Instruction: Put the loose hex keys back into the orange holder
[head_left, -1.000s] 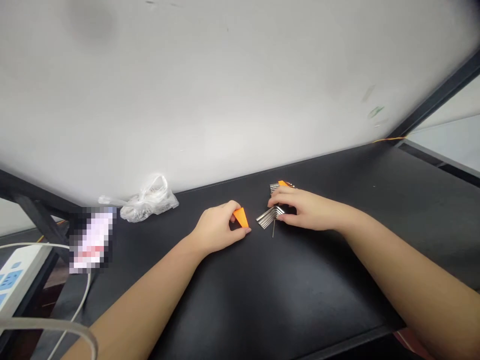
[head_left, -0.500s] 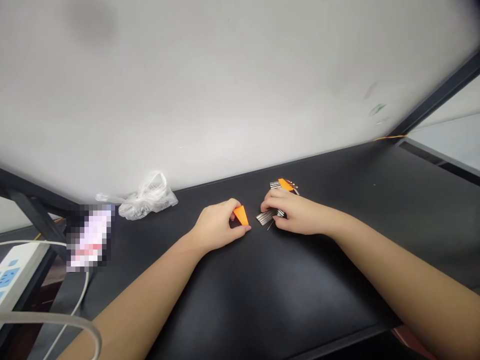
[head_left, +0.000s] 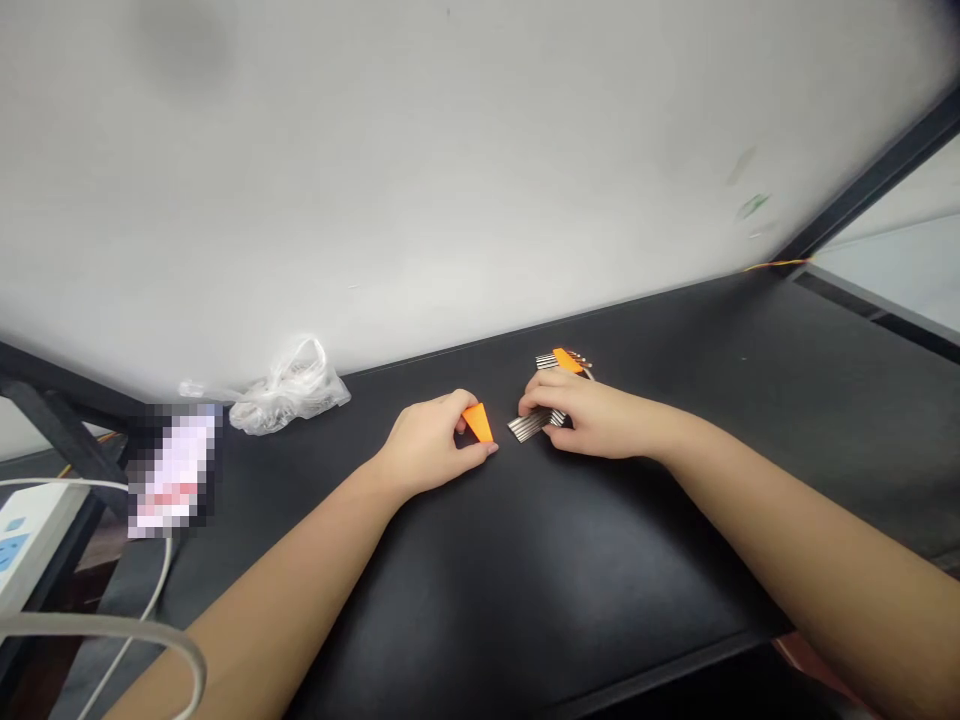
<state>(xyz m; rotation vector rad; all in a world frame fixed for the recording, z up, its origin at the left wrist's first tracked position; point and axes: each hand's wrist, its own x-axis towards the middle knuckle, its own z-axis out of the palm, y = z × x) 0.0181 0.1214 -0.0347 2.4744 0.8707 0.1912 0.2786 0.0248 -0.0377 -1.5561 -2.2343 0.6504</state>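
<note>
My left hand (head_left: 427, 443) rests on the black table (head_left: 525, 590) with its fingers closed around a small orange wedge-shaped holder (head_left: 478, 421). Just to the right, my right hand (head_left: 592, 415) lies curled over a bundle of silver hex keys (head_left: 529, 426), fingertips pressed on them. Behind that hand lies a second set of hex keys in an orange holder (head_left: 564, 360). The two hands are a few centimetres apart.
A crumpled clear plastic bag (head_left: 289, 397) lies at the back left by the white wall. A blurred-out object (head_left: 172, 472) stands at the left edge, beside a white power strip (head_left: 22, 530) and its cable (head_left: 112, 635). The table's front edge runs lower right.
My right hand has drawn the silver keys together and slid a little left toward the orange holder; the thin key that stuck out below them is now hidden. The left hand stays put.
</note>
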